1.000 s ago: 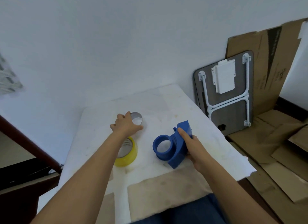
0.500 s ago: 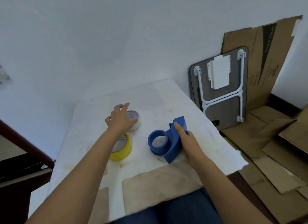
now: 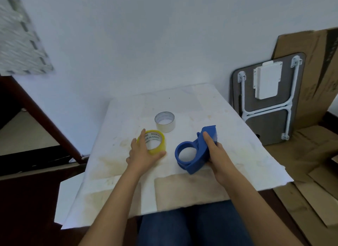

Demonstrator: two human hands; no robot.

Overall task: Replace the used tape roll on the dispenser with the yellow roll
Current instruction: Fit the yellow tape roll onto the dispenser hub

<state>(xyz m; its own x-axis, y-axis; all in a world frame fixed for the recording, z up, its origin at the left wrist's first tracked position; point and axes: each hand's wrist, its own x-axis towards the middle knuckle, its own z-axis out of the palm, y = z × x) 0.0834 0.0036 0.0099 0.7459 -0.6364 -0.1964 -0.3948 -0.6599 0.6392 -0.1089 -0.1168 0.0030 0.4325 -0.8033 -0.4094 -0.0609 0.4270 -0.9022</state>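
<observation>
The yellow tape roll (image 3: 155,146) lies flat on the white table (image 3: 192,103), its core printed with small letters. My left hand (image 3: 141,155) curls around its near side, thumb and fingers on the rim. The blue dispenser (image 3: 194,152) lies on its side to the right, its round hub empty. My right hand (image 3: 214,150) grips the dispenser's handle. The used roll (image 3: 165,122), a bare grey-white core, stands alone behind the yellow roll, touched by neither hand.
The table carries stained white paper, with brownish sheets (image 3: 182,187) at the near edge. A folded grey table (image 3: 265,99) and cardboard (image 3: 311,154) lean and lie at the right. A dark wooden rail (image 3: 42,117) runs at the left.
My left hand let go of the used core, left it standing, and came back to grasp the yellow roll. My right hand kept hold of the dispenser. The camera turned left.
</observation>
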